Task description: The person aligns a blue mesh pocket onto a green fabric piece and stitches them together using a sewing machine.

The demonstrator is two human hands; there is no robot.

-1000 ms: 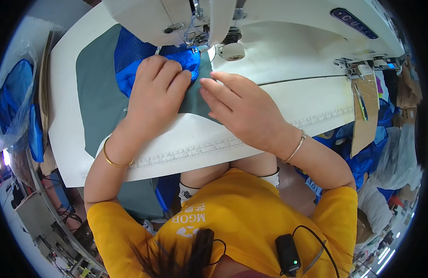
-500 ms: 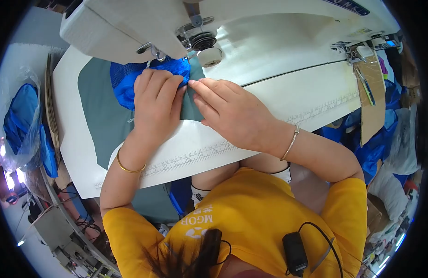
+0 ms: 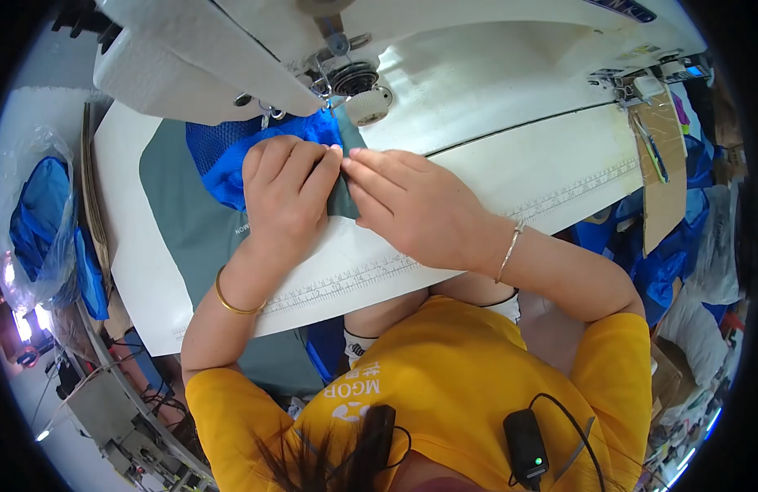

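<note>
My left hand (image 3: 285,187) has its fingers curled onto bright blue fabric (image 3: 225,176), part of it mesh, pinching it close to its right edge. Under the blue piece lies a flat grey-green fabric (image 3: 175,197) with small white lettering. Stretched out flat, the fingers of my right hand (image 3: 424,201) rest on the grey-green fabric, their tips just right of the left fingertips. Just beyond both hands is the needle area of a white sewing machine (image 3: 178,70), over the blue fabric's far edge. My fingers hide part of the blue edge.
A printed ruler scale (image 3: 346,287) runs along the front of the white table (image 3: 543,164). At the right end stands a cardboard piece (image 3: 664,184) with pens. A clear plastic bag (image 3: 47,213) with blue fabric hangs at the left.
The view has shifted slightly. My left fingertips have moved a little to the right along the blue fabric's edge. My right hand stays flat beside them.
</note>
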